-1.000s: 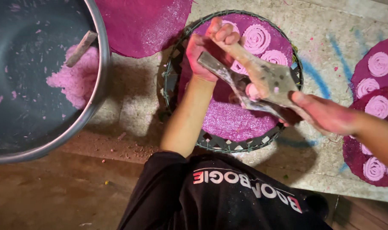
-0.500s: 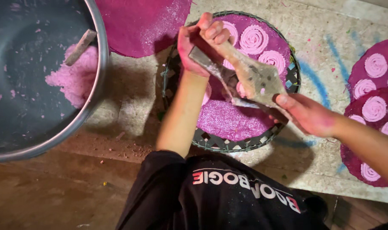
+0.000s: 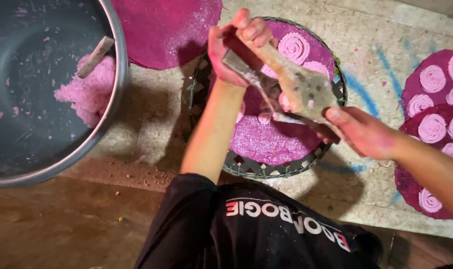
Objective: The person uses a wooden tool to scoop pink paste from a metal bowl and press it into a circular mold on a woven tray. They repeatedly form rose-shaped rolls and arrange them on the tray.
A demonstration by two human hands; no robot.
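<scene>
Both hands [image 3: 236, 47] [image 3: 363, 132] clamped on flat metal tool [image 3: 298, 89] above pink-coiled woven tray [image 3: 266, 169]; pink dough [image 3: 89, 92] in basin [image 3: 114, 94].

No packages, labels, signs or screens anywhere in view.

Floor-level food workshop: dough basin [image 3: 47, 149], woven tray [image 3: 266, 167]
</scene>
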